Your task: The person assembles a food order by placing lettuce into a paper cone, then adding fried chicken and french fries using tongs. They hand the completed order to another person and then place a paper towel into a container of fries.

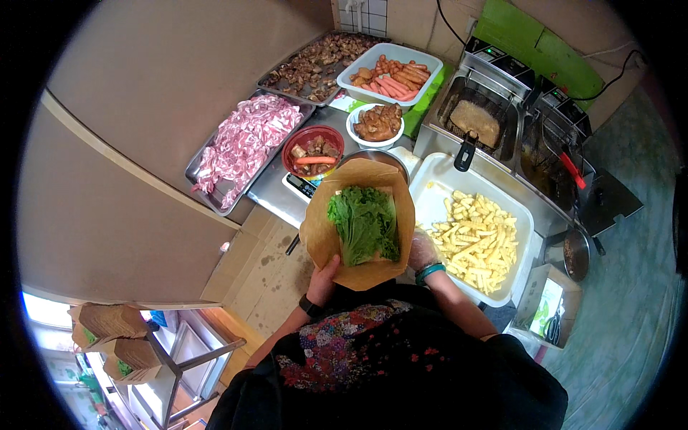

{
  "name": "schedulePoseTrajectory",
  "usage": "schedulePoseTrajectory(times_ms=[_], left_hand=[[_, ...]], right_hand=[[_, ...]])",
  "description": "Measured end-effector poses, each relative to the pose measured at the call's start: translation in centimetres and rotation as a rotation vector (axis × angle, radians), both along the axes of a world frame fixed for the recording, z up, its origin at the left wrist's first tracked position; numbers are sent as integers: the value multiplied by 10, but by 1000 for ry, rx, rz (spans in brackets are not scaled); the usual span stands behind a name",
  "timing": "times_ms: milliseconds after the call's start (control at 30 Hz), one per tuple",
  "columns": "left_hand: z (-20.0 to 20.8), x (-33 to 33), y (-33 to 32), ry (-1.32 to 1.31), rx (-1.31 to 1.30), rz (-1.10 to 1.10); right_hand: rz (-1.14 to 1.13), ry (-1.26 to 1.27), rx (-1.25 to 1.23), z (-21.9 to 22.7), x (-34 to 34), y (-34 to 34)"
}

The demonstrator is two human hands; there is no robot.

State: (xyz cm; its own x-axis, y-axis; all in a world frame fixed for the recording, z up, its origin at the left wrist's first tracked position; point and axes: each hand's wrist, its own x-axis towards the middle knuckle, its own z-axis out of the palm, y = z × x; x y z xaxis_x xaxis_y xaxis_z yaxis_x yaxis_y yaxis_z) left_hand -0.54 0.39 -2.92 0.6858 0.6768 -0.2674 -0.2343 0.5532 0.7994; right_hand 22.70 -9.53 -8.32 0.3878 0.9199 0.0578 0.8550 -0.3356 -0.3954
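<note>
An open brown paper food box [321,226] is in front of me with green leaf lettuce [364,223] inside. My left hand [324,281], bare with a dark wristband, is closed on the box's near left side, thumb against the outer wall. At the right side is my right hand [424,252], in a clear plastic glove with teal bands at the wrist. Its fingers are partly hidden and blurred, and I cannot tell whether they grip the box. Just right of this hand, crinkle-cut fries [481,244] lie in a white tub [431,170].
Beyond the box are a digital scale [298,185], a red bowl [287,152] and a white bowl [351,131] of cooked meat. A tray [223,209] holds raw sliced meat; a tub [390,51] holds sausages. Fryers [512,136] stand right. Two lettuce-filled boxes [111,322] sit lower left.
</note>
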Motion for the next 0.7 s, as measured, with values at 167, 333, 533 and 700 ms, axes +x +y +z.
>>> schedulePoseTrajectory(times_ms=[167, 333, 533, 700], left_hand=[[-4, 1, 0, 2, 18, 14], [-1, 0, 0, 34, -10, 9], [-12, -2, 3, 41, 30, 7], [-4, -1, 1, 25, 16, 7]], right_hand=[[18, 16, -24, -5, 1, 1], [50, -78, -51, -5, 2, 0], [105, -163, -79, -9, 4, 0], [104, -120, -145, 9, 0, 1]])
